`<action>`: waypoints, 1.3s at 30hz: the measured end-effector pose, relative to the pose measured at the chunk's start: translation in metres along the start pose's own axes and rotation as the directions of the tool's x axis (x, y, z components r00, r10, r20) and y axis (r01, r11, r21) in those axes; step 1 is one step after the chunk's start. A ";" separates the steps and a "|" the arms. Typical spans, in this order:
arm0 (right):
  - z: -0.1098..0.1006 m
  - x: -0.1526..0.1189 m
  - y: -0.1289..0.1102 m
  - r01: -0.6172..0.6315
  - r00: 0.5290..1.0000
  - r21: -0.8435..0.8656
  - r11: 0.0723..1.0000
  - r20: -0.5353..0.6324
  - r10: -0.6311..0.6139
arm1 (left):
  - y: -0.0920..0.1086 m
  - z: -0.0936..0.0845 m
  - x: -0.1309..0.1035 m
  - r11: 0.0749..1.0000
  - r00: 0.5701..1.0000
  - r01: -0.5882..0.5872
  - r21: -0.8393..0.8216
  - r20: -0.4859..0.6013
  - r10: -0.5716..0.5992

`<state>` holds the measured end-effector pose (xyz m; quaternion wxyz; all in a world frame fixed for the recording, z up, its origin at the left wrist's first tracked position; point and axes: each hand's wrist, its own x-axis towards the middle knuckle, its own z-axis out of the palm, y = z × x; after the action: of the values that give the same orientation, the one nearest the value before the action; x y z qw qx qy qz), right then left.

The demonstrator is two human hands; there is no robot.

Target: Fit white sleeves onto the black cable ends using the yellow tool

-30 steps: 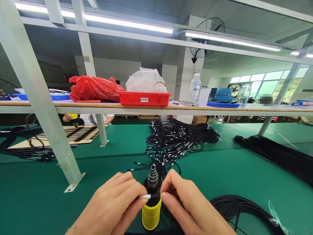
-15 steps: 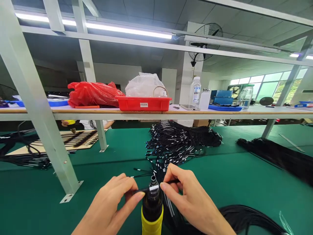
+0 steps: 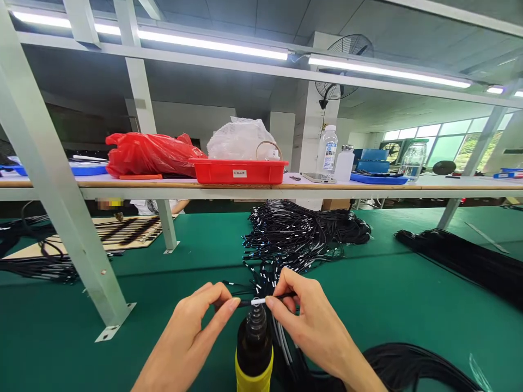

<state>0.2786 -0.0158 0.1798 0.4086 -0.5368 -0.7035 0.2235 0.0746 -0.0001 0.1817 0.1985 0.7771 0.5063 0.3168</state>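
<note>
A thin black cable with a white sleeve [image 3: 258, 301] is stretched level between my two hands. My left hand [image 3: 200, 321] pinches its black part on the left between thumb and fingers. On the right, my right hand [image 3: 304, 316] pinches it close beside the white sleeve. Directly below the sleeve stands a yellow and black tool [image 3: 254, 348] with a coiled metal nozzle pointing up; whether the sleeve touches the nozzle tip I cannot tell. Behind my hands lies a large bundle of black cables [image 3: 290, 234] with white and blue ends.
More black cables lie at the right [image 3: 461, 267], lower right [image 3: 408, 362] and far left [image 3: 36, 269]. A metal post [image 3: 77, 228] rises at the left. The shelf [image 3: 261, 191] above holds a red tray [image 3: 241, 173], a red bag [image 3: 151, 155] and bottles. A person's arm shows behind.
Both hands have raised the cable slightly, bringing the white sleeve from in front of the nozzle up to its tip. The view has shifted a little.
</note>
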 end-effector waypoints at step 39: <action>-0.001 0.005 0.002 0.105 0.994 0.022 0.994 0.024 -0.106 | -0.006 0.004 0.008 0.998 0.997 0.055 0.020 0.053 -0.056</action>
<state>0.2805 -0.0109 0.1804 0.4165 -0.4919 -0.7336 0.2153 0.0756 0.0094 0.1775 0.2133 0.7728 0.5250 0.2858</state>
